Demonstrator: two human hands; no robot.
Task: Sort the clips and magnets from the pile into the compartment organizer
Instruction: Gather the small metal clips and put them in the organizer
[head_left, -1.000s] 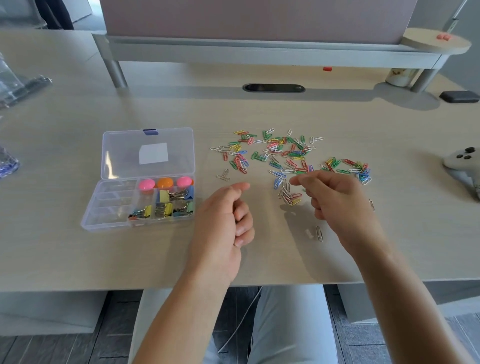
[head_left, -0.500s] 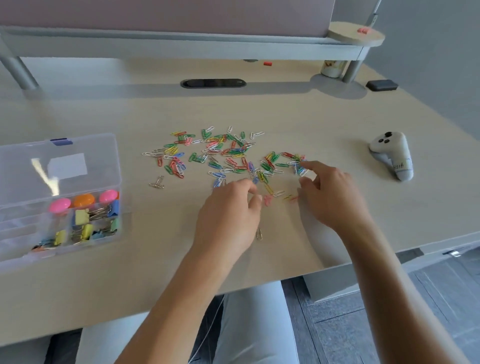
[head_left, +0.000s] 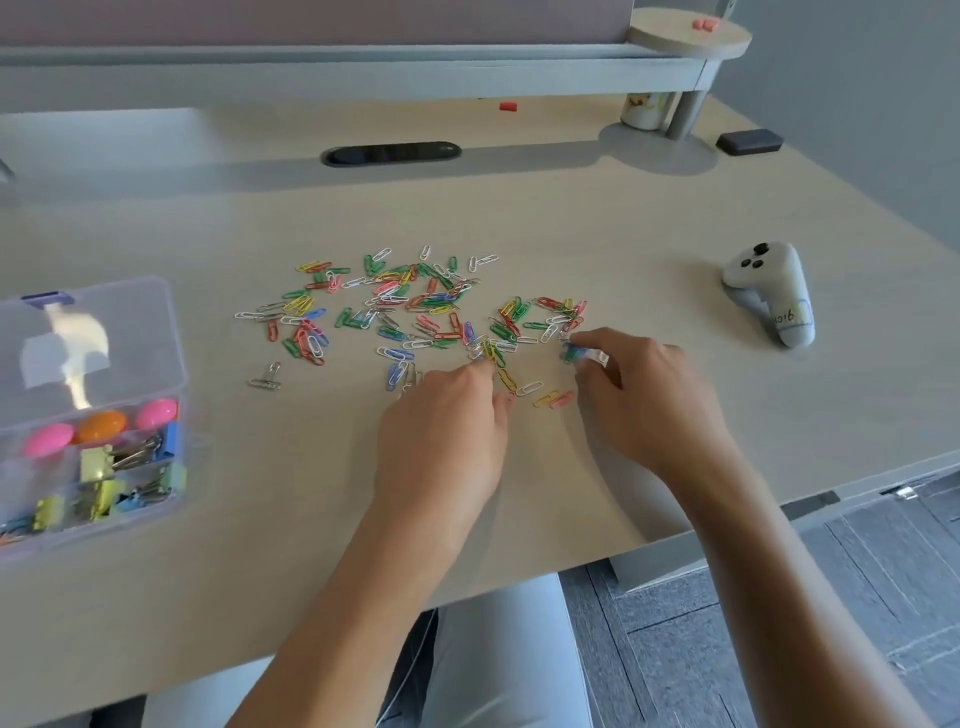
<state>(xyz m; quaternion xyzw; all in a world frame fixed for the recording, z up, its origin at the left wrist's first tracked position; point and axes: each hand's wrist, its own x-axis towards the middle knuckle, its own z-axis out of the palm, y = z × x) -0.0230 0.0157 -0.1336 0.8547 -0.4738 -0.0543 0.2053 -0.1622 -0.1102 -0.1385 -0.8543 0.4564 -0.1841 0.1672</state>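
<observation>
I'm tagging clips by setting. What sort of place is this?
Probably an office desk: a pale desk with a cable slot, a divider panel behind, and paper clips spread out.

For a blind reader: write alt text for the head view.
Both hands, left hand and right hand, pick at scattered coloured paper clips on a desk. An open organizer sits at left.

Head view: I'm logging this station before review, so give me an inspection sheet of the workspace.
Surface: pale wood desk.
Job's things: paper clips scattered mid-desk; organizer open at left, holding binder clips and magnets.
Clutter: white controller, black block, small red piece.
Hands: left hand fingertips in the pile; right hand pinching a few clips.
Cables: thin cord below the desk edge.
Surroundings: raised shelf, grey floor.
</observation>
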